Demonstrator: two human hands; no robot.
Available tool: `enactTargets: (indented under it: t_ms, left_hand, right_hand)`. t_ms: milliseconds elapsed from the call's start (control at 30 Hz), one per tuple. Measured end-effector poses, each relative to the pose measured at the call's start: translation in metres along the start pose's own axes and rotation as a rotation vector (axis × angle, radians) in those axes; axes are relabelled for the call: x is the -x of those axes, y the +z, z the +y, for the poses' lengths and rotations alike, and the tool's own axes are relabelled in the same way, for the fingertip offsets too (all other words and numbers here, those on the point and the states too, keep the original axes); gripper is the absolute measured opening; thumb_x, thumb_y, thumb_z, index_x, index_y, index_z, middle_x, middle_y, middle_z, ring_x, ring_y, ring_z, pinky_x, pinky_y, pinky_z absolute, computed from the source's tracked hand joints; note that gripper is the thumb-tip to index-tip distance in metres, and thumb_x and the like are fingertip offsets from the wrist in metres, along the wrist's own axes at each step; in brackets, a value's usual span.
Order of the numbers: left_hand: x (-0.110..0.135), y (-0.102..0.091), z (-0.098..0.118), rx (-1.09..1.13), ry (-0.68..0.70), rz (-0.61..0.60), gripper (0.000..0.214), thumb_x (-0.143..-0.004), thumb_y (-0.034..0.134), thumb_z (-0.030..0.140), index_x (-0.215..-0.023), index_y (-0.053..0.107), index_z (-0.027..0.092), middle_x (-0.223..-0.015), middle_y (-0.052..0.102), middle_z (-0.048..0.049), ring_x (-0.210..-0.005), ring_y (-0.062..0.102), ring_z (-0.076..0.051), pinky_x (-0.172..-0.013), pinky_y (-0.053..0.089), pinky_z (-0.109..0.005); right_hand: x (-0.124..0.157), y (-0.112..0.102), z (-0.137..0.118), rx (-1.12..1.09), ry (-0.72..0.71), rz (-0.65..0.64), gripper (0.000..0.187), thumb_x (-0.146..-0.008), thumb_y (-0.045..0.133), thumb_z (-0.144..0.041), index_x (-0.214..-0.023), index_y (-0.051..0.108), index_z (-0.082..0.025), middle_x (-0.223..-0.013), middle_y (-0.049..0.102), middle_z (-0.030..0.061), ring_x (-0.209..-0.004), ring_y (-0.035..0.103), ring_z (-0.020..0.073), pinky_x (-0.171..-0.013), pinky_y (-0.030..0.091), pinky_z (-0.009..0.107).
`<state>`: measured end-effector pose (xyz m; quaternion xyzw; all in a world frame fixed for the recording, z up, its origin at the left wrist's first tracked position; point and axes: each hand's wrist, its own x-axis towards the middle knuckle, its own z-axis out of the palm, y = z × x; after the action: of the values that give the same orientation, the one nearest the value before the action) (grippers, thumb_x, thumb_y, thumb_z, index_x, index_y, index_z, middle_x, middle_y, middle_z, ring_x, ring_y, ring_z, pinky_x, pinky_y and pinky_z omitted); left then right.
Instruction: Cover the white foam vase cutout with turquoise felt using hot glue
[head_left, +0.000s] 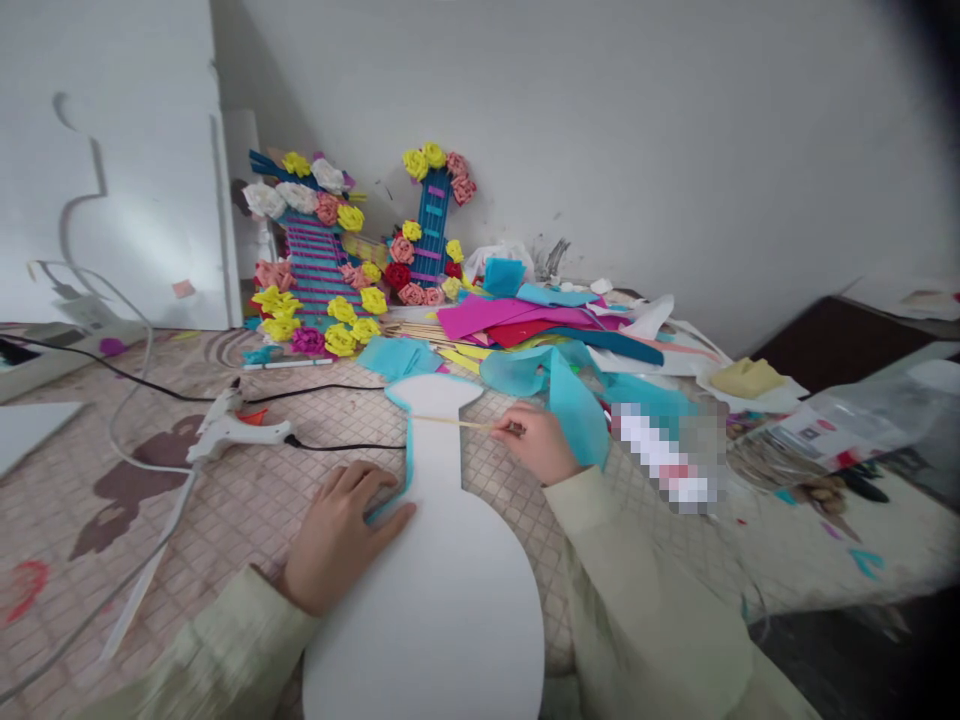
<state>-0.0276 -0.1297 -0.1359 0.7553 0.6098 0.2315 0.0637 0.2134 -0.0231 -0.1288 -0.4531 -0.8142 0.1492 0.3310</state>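
A white guitar-shaped board [439,610] lies flat on the table, its narrow neck pointing away from me. Turquoise crepe paper [410,455] runs along the left edge of the neck and head. My left hand [337,535] rests on the board's left shoulder, fingers stretched and apart, touching the papered edge. Pinched in my right hand [538,445] is a thin wooden stick [450,422], which reaches across the upper neck to its left edge. A white glue gun [240,430] lies left of the neck, away from both hands.
Two flower-covered paper decorations [322,265] lean against the wall. Coloured crepe paper sheets [517,310] are heaped behind the board, with a turquoise strip [577,410] beside my right hand. Cords [150,370] cross the left side. A clear plastic bottle [862,420] lies at right.
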Motion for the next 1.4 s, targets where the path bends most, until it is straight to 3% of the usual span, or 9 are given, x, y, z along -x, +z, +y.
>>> enactTargets:
  t_ms: [267,433,667,833,1100,1233,1400]
  left_hand:
    - [0.000,0.002,-0.001,0.018,0.004,0.031,0.026,-0.073,0.051,0.043,-0.086,0.055,0.022,-0.090,0.055,-0.0037,-0.088,0.049,-0.022,-0.079,0.041,-0.039]
    - [0.000,0.001,0.000,0.015,-0.006,0.020,0.026,-0.073,0.050,0.043,-0.087,0.055,0.021,-0.090,0.055,-0.0036,-0.089,0.049,-0.022,-0.080,0.040,-0.039]
    - [0.000,0.001,-0.001,0.013,-0.011,0.008,0.026,-0.073,0.050,0.044,-0.086,0.055,0.022,-0.091,0.055,-0.0036,-0.088,0.049,-0.022,-0.080,0.040,-0.039]
    - [0.001,0.001,0.000,0.015,-0.001,0.016,0.025,-0.073,0.050,0.043,-0.086,0.055,0.022,-0.090,0.055,-0.0037,-0.088,0.049,-0.022,-0.081,0.040,-0.039]
    - [0.000,0.004,-0.006,0.086,-0.004,0.040,0.025,-0.073,0.051,0.043,-0.085,0.055,0.022,-0.090,0.056,-0.0041,-0.089,0.050,-0.022,-0.081,0.040,-0.040]
    - [-0.001,-0.013,-0.002,0.339,-0.135,0.038,0.028,-0.075,0.048,0.044,-0.089,0.055,0.021,-0.093,0.058,-0.0040,-0.088,0.053,-0.020,-0.076,0.045,-0.036]
    - [0.025,-0.061,0.022,0.585,-0.223,0.092,0.023,-0.077,0.045,0.040,-0.095,0.055,0.028,-0.100,0.059,0.0003,-0.093,0.054,-0.020,-0.076,0.048,-0.034]
  right_hand:
    - [-0.001,0.003,-0.004,0.035,0.015,-0.006,0.007,-0.068,0.063,-0.019,-0.062,0.061,-0.016,-0.062,0.057,0.0007,-0.056,0.050,0.0118,-0.053,0.036,0.023]
    - [-0.003,0.006,-0.009,0.030,-0.048,-0.005,0.012,-0.075,0.055,-0.022,-0.071,0.064,-0.016,-0.069,0.059,0.0032,-0.064,0.053,0.0130,-0.060,0.039,0.024]
    - [-0.004,0.008,-0.004,0.102,0.026,0.054,0.013,-0.074,0.056,-0.024,-0.070,0.066,-0.018,-0.069,0.060,0.0034,-0.063,0.053,0.0141,-0.060,0.039,0.026]
    - [-0.005,0.012,-0.005,0.067,-0.033,0.054,0.013,-0.075,0.054,-0.023,-0.074,0.066,-0.017,-0.072,0.061,0.0041,-0.067,0.054,0.0139,-0.063,0.041,0.025]
    - [-0.002,0.005,0.008,-0.010,0.061,0.127,0.013,-0.074,0.053,-0.024,-0.071,0.063,-0.016,-0.072,0.061,0.0040,-0.064,0.054,0.0137,-0.061,0.042,0.025]
    - [-0.001,0.004,0.022,0.011,0.117,0.225,0.013,-0.073,0.048,-0.020,-0.076,0.060,-0.016,-0.072,0.059,0.0048,-0.064,0.053,0.0154,-0.060,0.043,0.027]
    - [0.002,0.007,0.037,0.033,0.129,0.238,0.018,-0.069,0.046,-0.010,-0.081,0.058,-0.017,-0.072,0.058,0.0062,-0.062,0.053,0.0169,-0.060,0.045,0.029]
